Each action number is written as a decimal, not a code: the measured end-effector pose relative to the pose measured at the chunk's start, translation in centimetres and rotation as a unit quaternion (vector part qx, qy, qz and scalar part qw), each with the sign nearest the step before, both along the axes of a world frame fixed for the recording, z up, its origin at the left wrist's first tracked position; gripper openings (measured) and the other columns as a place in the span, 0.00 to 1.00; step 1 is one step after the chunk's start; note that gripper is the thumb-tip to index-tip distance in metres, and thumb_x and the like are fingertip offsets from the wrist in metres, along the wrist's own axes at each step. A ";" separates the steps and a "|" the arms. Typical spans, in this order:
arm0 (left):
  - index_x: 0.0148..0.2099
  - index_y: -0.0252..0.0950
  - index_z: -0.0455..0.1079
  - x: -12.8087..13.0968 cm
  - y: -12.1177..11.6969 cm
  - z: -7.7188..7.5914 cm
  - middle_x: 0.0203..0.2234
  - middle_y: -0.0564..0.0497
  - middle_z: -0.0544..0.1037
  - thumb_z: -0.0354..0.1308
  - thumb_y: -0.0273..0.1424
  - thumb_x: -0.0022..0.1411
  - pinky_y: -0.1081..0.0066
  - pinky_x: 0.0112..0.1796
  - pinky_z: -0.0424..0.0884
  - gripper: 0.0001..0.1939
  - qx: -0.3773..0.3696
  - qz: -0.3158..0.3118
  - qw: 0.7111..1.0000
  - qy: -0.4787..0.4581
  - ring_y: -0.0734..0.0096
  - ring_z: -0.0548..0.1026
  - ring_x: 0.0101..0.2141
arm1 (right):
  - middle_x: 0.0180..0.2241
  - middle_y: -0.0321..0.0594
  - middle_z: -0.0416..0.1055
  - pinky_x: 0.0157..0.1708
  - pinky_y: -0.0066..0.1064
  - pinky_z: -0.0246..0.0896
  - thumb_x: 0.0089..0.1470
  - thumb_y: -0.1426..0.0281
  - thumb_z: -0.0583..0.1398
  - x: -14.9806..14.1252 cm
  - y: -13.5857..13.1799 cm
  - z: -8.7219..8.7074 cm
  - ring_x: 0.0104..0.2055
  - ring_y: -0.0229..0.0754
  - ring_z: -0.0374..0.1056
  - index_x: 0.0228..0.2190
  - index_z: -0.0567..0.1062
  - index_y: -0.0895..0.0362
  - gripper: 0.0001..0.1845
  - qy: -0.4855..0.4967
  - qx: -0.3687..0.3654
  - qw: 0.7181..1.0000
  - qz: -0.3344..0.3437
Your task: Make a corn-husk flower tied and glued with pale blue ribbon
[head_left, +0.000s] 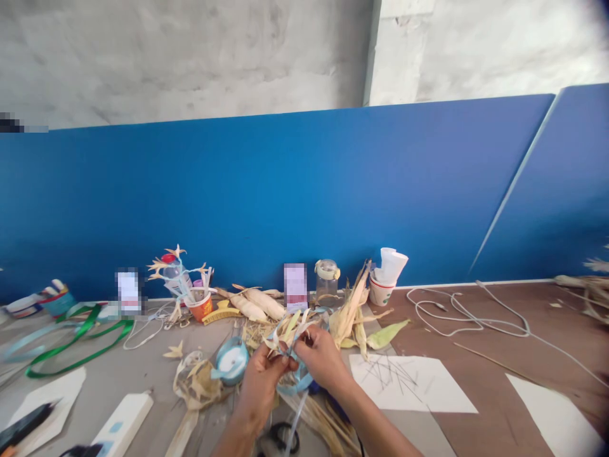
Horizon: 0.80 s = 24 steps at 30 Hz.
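Note:
My left hand (264, 376) and my right hand (324, 355) meet over the middle of the desk, fingers pinched together. Between them is a small bunch of pale corn husk strips (289, 325), fanning upward. Light blue ribbon (299, 381) loops just below the fingers; whether it is tied to the husk I cannot tell. A spool of blue ribbon (232, 360) lies left of my left hand. Black-handled scissors (284, 438) lie below, partly hidden. Whole dried husks (349, 317) stand behind my right hand, with more loose husk (197, 381) to the left.
A red paper cup (200, 308) holds tools by the blue partition (266, 197). Nearby are a phone (295, 287), a lidded jar (327, 282) and a white cup (382, 291). Thin wires lie on white paper (409, 384). A power strip (122, 424) and green ribbon (85, 327) are left.

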<state>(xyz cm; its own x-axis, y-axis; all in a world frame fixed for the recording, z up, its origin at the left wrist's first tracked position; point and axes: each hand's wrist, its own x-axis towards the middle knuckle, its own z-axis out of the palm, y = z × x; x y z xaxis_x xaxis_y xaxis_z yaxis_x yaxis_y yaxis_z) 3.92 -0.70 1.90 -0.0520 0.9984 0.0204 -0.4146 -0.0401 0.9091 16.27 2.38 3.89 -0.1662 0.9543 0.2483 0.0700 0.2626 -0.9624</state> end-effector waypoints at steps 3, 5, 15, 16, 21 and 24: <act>0.38 0.35 0.72 0.3 0.1 -0.1 0.30 0.49 0.78 0.66 0.29 0.44 0.68 0.33 0.70 0.15 -0.004 0.012 1.000 -0.005 0.67 0.74 0.29 | 0.29 0.40 0.72 0.37 0.31 0.60 0.44 0.76 0.56 -0.1 -0.7 0.5 0.35 0.43 0.67 0.25 0.74 0.57 0.07 -0.083 0.124 0.988 -0.043; 0.38 0.36 0.72 0.4 0.1 0.0 0.34 0.48 0.78 0.66 0.29 0.43 0.68 0.33 0.70 0.16 -0.017 0.026 0.999 -0.015 0.64 0.75 0.33 | 0.34 0.42 0.72 0.41 0.32 0.59 0.43 0.78 0.56 -0.2 -1.1 0.7 0.40 0.44 0.66 0.29 0.75 0.56 0.11 -0.119 0.180 0.975 -0.058; 0.34 0.34 0.72 0.7 -0.1 0.4 0.29 0.50 0.78 0.67 0.29 0.42 0.71 0.32 0.71 0.13 -0.028 0.074 0.996 -0.048 0.68 0.75 0.30 | 0.31 0.40 0.71 0.41 0.31 0.61 0.41 0.83 0.53 -0.4 -1.0 0.3 0.39 0.43 0.67 0.30 0.75 0.55 0.16 -0.110 0.219 0.968 -0.046; 0.34 0.34 0.72 0.7 -0.1 0.4 0.29 0.50 0.78 0.67 0.29 0.43 0.71 0.32 0.71 0.13 -0.023 0.075 0.996 -0.047 0.68 0.75 0.30 | 0.32 0.40 0.71 0.42 0.31 0.61 0.42 0.83 0.53 -0.4 -1.0 0.3 0.40 0.43 0.67 0.30 0.75 0.55 0.17 -0.096 0.217 0.970 -0.042; 0.37 0.35 0.72 0.6 -0.1 0.4 0.31 0.49 0.79 0.66 0.30 0.45 0.70 0.34 0.70 0.14 0.014 0.075 0.997 0.000 0.65 0.75 0.33 | 0.35 0.41 0.72 0.44 0.33 0.60 0.42 0.84 0.53 -0.7 -1.0 0.5 0.41 0.44 0.67 0.31 0.76 0.55 0.18 -0.054 0.198 0.978 -0.047; 0.35 0.36 0.73 0.6 -0.2 0.3 0.31 0.49 0.79 0.65 0.29 0.45 0.72 0.32 0.68 0.11 0.040 0.086 0.995 0.039 0.66 0.74 0.32 | 0.35 0.42 0.72 0.43 0.34 0.61 0.42 0.83 0.54 -0.7 -1.0 0.5 0.41 0.45 0.66 0.30 0.76 0.55 0.16 -0.056 0.194 0.977 -0.062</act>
